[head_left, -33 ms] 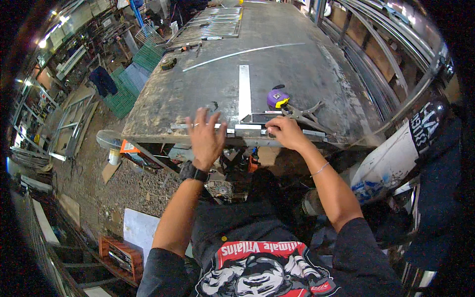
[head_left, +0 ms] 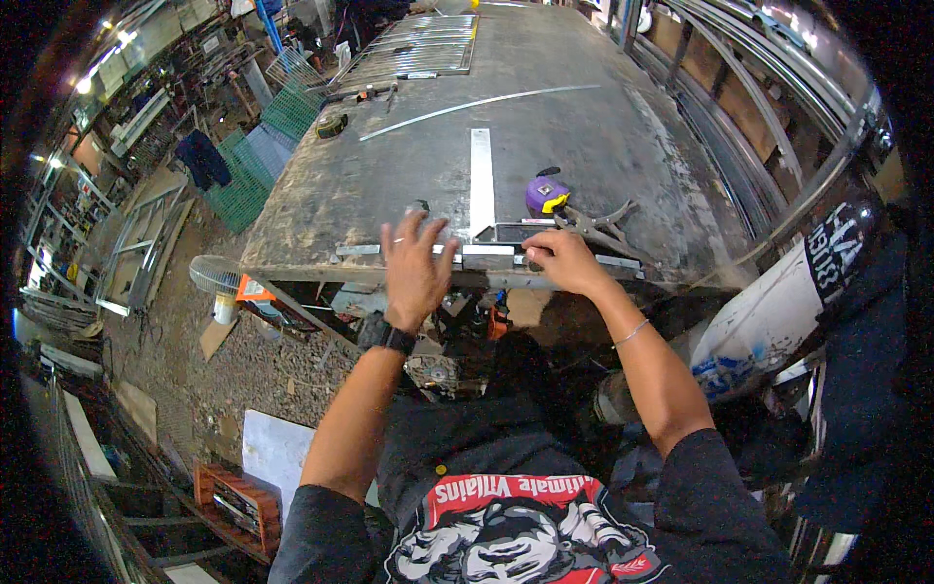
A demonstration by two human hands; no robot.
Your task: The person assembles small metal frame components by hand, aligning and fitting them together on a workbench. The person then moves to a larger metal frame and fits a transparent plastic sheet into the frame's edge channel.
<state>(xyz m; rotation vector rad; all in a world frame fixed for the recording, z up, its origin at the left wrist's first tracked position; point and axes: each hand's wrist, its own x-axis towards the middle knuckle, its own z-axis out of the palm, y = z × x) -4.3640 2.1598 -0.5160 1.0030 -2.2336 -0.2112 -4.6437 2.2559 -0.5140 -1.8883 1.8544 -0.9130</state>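
My left hand (head_left: 419, 268) is over the front edge of the steel table with its fingers spread, holding nothing. My right hand (head_left: 564, 261) rests by the same edge, thumb and fingers pinched together; what they grip, if anything, is hidden. Between the hands lies a try square, its broad silver blade (head_left: 482, 180) pointing away from me and its short light stock (head_left: 488, 250) along the edge. A narrow metal bar (head_left: 618, 262) runs along the edge beneath both hands. Just beyond my right hand are a purple and yellow tape measure (head_left: 545, 197) and grey locking pliers (head_left: 598, 227).
Farther up the table (head_left: 545, 127) lie a long thin metal strip (head_left: 477, 109), a second tape measure (head_left: 332, 126) and a barred metal grille (head_left: 413, 49). A white gas cylinder (head_left: 759, 321) stands at my right. A fan (head_left: 214, 274) is left of the table.
My left hand has shifted slightly right, toward the square, with its fingers still spread. My right hand stays in place.
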